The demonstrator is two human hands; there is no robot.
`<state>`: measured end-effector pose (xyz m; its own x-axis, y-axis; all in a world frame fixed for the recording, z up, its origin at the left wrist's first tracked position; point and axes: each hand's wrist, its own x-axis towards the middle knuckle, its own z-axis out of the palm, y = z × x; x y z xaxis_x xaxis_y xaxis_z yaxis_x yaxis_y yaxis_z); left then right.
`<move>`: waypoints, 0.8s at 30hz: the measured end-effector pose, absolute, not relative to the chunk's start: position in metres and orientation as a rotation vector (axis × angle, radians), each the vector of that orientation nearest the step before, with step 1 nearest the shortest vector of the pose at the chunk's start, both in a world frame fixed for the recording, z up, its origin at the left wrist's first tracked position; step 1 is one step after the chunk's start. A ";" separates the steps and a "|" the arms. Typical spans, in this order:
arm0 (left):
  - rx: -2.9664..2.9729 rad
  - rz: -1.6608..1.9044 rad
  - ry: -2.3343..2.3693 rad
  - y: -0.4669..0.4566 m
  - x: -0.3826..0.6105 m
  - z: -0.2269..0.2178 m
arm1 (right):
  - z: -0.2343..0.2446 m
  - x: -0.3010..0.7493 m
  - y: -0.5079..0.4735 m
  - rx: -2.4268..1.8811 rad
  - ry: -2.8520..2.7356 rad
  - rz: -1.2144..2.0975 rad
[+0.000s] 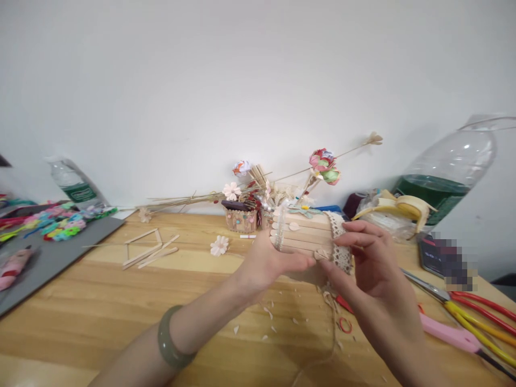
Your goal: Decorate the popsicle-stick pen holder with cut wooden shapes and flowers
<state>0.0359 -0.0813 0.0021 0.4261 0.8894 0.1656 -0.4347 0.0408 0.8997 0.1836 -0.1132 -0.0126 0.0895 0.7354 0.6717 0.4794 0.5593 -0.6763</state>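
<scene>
A round holder made of wooden craft sticks lies on its side between my hands, above the table. Lace trim runs around its right end, and a paler band circles the left end. My left hand grips it from the left, with the thumb along its lower side. Fingers of my right hand curl over the lace end, and the thumb presses near a small petal-like piece on the sticks. Another pale petal sits higher on the side. A blue flower shows at the top edge.
Loose craft sticks and a pale flower lie left. Behind stands a decorated pot with dried flowers. At right are scissors, a pink tool, a phone, a banana peel and a large bottle. Twine trails below.
</scene>
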 end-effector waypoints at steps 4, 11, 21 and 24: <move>1.109 1.092 0.520 -0.081 0.037 0.001 | -0.013 0.183 -0.113 -1.058 -1.553 0.257; 1.126 1.103 0.504 -0.081 0.036 0.002 | -0.013 0.183 -0.112 -1.042 -1.548 0.251; 1.145 1.103 0.536 -0.082 0.035 0.002 | -0.012 0.181 -0.112 -1.051 -1.535 0.246; 1.150 1.108 0.556 -0.081 0.036 0.002 | -0.012 0.180 -0.111 -1.059 -1.513 0.246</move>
